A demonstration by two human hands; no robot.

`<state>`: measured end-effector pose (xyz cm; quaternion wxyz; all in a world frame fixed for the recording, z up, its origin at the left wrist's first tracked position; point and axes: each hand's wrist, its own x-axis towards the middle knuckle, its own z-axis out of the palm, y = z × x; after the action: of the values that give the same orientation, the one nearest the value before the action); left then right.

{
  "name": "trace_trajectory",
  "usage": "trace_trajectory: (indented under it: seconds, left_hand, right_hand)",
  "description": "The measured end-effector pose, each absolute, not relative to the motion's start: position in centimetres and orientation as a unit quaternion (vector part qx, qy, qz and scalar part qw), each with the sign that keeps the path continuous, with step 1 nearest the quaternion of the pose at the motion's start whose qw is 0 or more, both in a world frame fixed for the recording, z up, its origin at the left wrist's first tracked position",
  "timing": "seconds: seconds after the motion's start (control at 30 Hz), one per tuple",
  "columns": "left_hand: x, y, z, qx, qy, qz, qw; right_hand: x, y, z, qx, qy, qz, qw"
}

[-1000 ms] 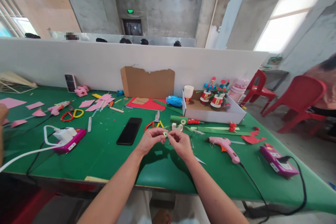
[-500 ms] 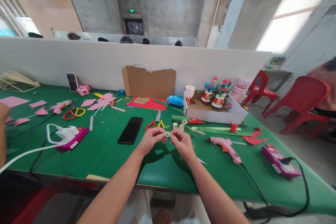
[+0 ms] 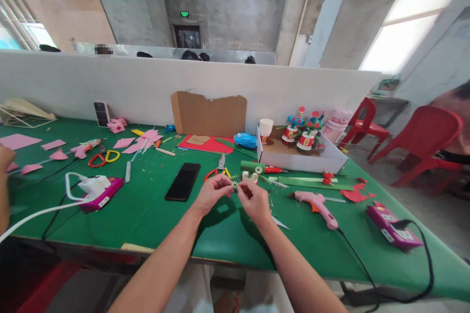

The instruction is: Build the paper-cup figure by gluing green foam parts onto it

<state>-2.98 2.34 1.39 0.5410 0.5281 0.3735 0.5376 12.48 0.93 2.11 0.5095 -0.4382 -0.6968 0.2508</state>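
Note:
Between my fingertips, over the green table, is a small pale green coiled paper disc (image 3: 235, 184) with a hole in its middle. My left hand (image 3: 213, 193) pinches it from the left and my right hand (image 3: 254, 199) from the right. Just beyond my hands lie a white paper cup piece (image 3: 250, 176) with green folded paper springs at its sides and a dark green paper roll (image 3: 249, 167). Scissors (image 3: 220, 168) with red and yellow handles lie behind my left hand, partly hidden by it. Left of that hand is a black phone (image 3: 182, 182).
A pink glue gun (image 3: 317, 208) and a purple power strip (image 3: 392, 227) are on the right, their cords running over the table edge. Behind stands a white box (image 3: 301, 160) with cup figures (image 3: 304, 141). Pink paper pieces and another power strip (image 3: 101, 195) lie left, near another person's hand (image 3: 4, 159).
Both hands have shifted very slightly, and the disc sits a little higher, still pinched between them. The things on the table stay where they were.

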Motion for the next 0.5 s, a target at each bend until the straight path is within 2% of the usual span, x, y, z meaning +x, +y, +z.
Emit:
trace_trajectory:
  seconds: [0.2,0.33,0.5]
  left_hand:
    - [-3.1,2.5,1.1,0.573,0.401,0.545,0.463]
    - [-3.2,2.2,0.9,0.663,0.412,0.539,0.317]
    - [-3.1,1.6,0.8,0.747,0.382,0.522,0.154]
  right_hand:
    - [12.6,1.0,1.8,-0.427,-0.743,0.192,0.478]
    - [13.3,0.9,1.9,-0.436,-0.750,0.166,0.469]
    - [18.9,-1.1,3.3,-0.522,-0.672,0.097,0.516]
